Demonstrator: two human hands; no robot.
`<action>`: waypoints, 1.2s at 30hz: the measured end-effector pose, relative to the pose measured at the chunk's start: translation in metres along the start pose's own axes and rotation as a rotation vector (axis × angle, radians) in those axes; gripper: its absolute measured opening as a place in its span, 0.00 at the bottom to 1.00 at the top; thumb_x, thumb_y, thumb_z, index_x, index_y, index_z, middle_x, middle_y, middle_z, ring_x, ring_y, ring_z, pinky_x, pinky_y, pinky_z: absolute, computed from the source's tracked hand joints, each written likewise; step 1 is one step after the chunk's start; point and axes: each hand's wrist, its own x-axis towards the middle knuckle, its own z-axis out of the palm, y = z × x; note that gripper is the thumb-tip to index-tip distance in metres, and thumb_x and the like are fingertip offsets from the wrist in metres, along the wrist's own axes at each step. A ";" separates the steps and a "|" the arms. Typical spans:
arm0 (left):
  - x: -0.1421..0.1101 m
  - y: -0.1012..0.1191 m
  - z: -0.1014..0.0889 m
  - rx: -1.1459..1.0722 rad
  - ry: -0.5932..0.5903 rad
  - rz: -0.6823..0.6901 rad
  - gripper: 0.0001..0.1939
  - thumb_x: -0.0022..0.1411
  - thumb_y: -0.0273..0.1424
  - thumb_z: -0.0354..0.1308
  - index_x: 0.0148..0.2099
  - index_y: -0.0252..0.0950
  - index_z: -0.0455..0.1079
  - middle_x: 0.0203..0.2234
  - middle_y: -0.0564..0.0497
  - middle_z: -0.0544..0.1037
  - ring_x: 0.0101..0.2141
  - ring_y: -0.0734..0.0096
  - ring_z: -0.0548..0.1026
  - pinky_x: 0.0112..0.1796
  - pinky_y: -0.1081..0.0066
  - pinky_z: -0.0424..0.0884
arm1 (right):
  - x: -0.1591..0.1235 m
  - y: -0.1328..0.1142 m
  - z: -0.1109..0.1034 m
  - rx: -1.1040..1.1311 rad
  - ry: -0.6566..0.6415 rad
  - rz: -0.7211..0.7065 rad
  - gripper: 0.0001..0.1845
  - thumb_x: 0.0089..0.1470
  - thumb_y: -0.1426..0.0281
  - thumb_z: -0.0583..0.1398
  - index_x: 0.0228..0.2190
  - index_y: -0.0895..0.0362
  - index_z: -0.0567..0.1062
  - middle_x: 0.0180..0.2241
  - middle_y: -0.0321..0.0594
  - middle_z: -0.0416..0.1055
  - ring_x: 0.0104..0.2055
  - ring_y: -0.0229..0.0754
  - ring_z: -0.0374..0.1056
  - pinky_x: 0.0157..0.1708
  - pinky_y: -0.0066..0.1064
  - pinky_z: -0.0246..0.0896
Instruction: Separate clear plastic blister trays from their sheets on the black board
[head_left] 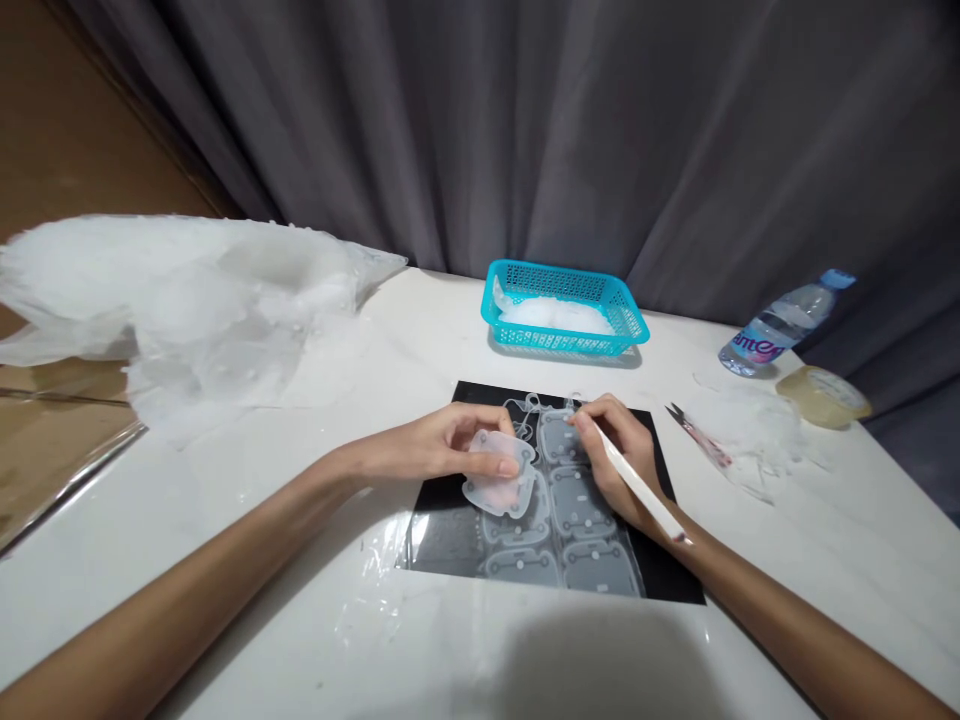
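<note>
My left hand (472,440) pinches a thin translucent plastic piece (501,492) with a wavy outline and small round marks, thumb on top. In my right hand (619,450) is a slim white pen-like tool (637,485), its rear end slanting back toward my wrist; the fingers hide its tip. Below both hands lies a black mat (442,500) bearing a translucent sheet (581,500) of several rounded panels. My right fingertips are at the upper panel of that sheet. Thin curly offcuts (529,405) lie at the mat's far edge.
A turquoise basket (562,345) with white material stands behind the mat. On the left are a large clear bag (225,290) of white stuffing and a cardboard box (75,120). Small scissors (697,435), plastic scraps (750,425), a tape roll (821,398) and a water bottle (784,325) are right.
</note>
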 end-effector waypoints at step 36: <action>0.011 -0.025 0.022 0.189 0.375 0.374 0.06 0.66 0.30 0.67 0.45 0.37 0.79 0.41 0.49 0.78 0.41 0.68 0.78 0.43 0.66 0.75 | -0.007 -0.005 0.007 0.297 -0.109 0.255 0.11 0.64 0.61 0.63 0.43 0.54 0.76 0.31 0.35 0.72 0.27 0.37 0.69 0.28 0.29 0.66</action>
